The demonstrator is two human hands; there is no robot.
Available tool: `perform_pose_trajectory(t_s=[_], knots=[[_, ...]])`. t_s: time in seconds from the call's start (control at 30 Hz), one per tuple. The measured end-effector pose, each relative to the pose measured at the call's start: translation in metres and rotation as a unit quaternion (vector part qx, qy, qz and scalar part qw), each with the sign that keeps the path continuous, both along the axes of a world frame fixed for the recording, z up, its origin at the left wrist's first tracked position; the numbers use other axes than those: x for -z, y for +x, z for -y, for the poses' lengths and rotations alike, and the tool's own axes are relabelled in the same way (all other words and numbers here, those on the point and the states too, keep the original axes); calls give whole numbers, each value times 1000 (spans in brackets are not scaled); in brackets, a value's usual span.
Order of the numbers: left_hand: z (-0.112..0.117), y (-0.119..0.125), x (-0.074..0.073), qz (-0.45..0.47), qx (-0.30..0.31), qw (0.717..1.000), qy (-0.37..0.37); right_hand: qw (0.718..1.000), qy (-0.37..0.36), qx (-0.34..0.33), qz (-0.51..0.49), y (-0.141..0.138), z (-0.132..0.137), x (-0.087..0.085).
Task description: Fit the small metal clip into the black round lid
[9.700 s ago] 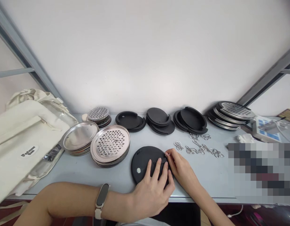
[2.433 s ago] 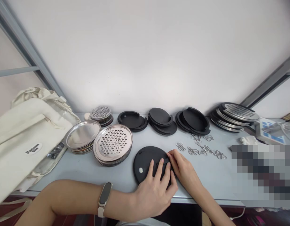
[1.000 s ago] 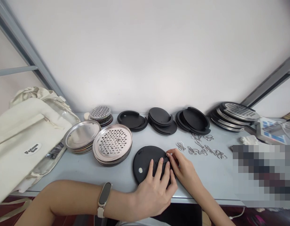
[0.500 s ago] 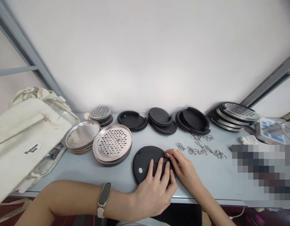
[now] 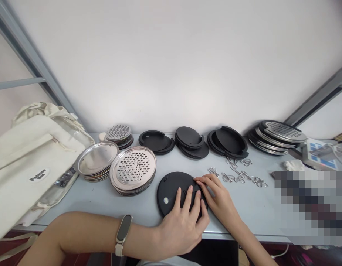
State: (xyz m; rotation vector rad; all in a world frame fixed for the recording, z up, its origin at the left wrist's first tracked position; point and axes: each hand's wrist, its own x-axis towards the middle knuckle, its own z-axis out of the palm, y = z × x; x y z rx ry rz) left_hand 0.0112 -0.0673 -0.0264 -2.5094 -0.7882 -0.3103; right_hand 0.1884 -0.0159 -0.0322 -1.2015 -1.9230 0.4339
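Observation:
A black round disc with a small white dot lies flat near the table's front edge. My left hand rests on its right half, fingers stretched out and pressing it down. My right hand is at the disc's right rim, fingertips pinched together there; what they hold is too small to make out. A scatter of bent wire clips lies just right of the disc.
Stacks of metal plates, plain and perforated, stand at left, a smaller perforated stack behind. Three piles of black discs line the wall, assembled discs at right. A cream bag fills the left.
Hardly anything: both hands stay on the black disc, and my right fingertips have shifted slightly along its right rim.

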Motion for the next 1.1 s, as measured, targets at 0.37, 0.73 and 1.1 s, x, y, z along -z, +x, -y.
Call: perform_pose_trajectory(t_s=[0.37,0.73,1.1], knots=[[0,0,1,0,-1,1000,0,999,9,-27,-16,1,0,2],[-1,0,2,-3,3,1000,0,1000,-8,-14,-2,1,0,0],[0,0,1,0,1,1000,6,998,-46,-26,22,3,-1,3]])
